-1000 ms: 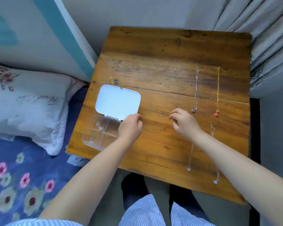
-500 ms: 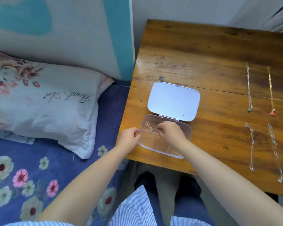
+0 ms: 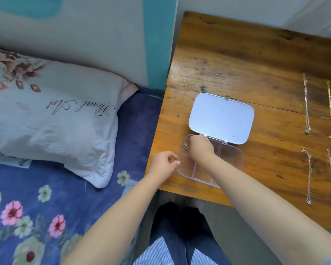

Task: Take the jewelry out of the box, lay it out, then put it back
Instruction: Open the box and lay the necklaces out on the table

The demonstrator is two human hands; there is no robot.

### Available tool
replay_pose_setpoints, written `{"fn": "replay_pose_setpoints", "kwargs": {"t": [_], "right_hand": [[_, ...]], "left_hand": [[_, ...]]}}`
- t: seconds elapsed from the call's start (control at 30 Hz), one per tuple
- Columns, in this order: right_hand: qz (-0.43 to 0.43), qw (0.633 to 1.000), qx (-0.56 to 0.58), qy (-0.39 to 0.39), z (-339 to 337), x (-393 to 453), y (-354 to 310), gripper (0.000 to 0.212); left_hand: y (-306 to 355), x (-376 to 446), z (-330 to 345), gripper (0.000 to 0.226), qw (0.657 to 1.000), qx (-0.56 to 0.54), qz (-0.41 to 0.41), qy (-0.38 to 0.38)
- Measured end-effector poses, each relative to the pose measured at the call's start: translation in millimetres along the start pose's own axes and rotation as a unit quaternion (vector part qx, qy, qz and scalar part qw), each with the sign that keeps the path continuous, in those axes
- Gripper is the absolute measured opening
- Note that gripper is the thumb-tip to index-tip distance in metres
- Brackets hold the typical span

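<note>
Two hands work at the clear box (image 3: 231, 161) on the wooden table (image 3: 246, 64). The left hand (image 3: 163, 165) pinches its near-left corner; the right hand (image 3: 201, 148) curls into the far-left compartment beside a gold chain (image 3: 186, 146), fingertips hidden. Beyond, the white lid (image 3: 221, 118) lies open. Four necklaces (image 3: 306, 104) lie at right.

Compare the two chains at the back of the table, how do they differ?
The left chain is silver; the right chain is gold. The left one ends in a small clear or silver pendant, the right one in a red pendant. The left chain starts slightly farther back than the right. Both lie stretched straight, side by side, on the table, pendants toward the person.
</note>
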State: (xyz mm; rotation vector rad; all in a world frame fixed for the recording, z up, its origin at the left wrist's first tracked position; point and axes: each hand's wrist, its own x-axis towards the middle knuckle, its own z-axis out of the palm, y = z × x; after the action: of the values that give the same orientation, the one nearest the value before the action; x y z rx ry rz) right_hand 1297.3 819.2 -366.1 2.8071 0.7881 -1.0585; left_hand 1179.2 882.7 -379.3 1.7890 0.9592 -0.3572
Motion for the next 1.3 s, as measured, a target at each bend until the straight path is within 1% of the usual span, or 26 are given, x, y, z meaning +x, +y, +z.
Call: {"fn": "replay_pose_setpoints", "kwargs": {"t": [0.1,0.17,0.3,0.37,0.4,0.47,0.57,0.63,0.7,0.73,0.8,0.9,0.97,1.0,1.1,1.13,1.2,1.3], "right_hand": [[0.003,1.000,-0.001,-0.003,0,-3,2,0.023],[-0.016,0.999,-0.035,-0.013,-1,-6,2,0.024],[-0.072,0.987,-0.126,-0.073,-5,-6,9,0.027],[-0.112,0.980,-0.146,-0.082,-4,-4,17,0.026],[-0.131,0.978,-0.146,-0.074,-4,-5,23,0.025],[-0.168,0.979,-0.114,-0.036,-8,-11,32,0.023],[-0.192,0.981,0.011,0.033,-27,-30,46,0.017],[-0.159,0.979,0.094,0.084,-50,-47,56,0.014],[-0.098,0.969,0.191,0.121,-78,-65,70,0.013],[-0.071,0.953,0.263,0.131,-91,-73,78,0.012],[-0.037,0.905,0.393,0.157,-116,-81,96,0.012],[-0.039,0.839,0.495,0.225,-158,-88,120,0.006],[-0.050,0.808,0.519,0.276,-188,-91,135,0.009],[-0.055,0.800,0.517,0.298,-203,-90,142,0.011],[-0.067,0.794,0.487,0.357,-243,-84,164,0.014],[-0.072,0.797,0.469,0.373,-254,-80,171,0.014],[-0.080,0.815,0.422,0.388,-267,-68,187,0.017],[-0.070,0.843,0.378,0.377,-261,-49,211,0.019]], "left_hand": [[-2,-2,1,0.015,1.000,-0.011,0.002,0.003],[-2,-3,2,0.015,1.000,-0.013,-0.001,0.007],[3,-6,3,0.016,1.000,0.011,-0.003,0.020],[6,-7,3,0.014,1.000,0.014,-0.010,0.025],[7,-8,4,0.014,0.999,0.016,-0.014,0.027],[10,-8,5,0.014,0.999,0.024,-0.024,0.029],[13,-7,6,0.012,0.998,0.042,-0.035,0.030],[16,-8,7,0.012,0.996,0.074,-0.037,0.028],[22,-10,8,0.016,0.990,0.137,-0.029,0.025],[28,-11,9,0.022,0.984,0.173,-0.018,0.029],[47,-11,11,0.031,0.973,0.228,0.013,0.046],[90,-8,19,0.032,0.960,0.259,0.082,0.063],[125,-4,27,0.030,0.955,0.265,0.118,0.061],[142,-1,31,0.031,0.954,0.264,0.128,0.061],[187,7,42,0.032,0.952,0.258,0.148,0.071],[199,9,46,0.031,0.953,0.254,0.150,0.074],[217,15,54,0.031,0.953,0.250,0.151,0.077],[232,26,71,0.031,0.955,0.253,0.135,0.078]]}}
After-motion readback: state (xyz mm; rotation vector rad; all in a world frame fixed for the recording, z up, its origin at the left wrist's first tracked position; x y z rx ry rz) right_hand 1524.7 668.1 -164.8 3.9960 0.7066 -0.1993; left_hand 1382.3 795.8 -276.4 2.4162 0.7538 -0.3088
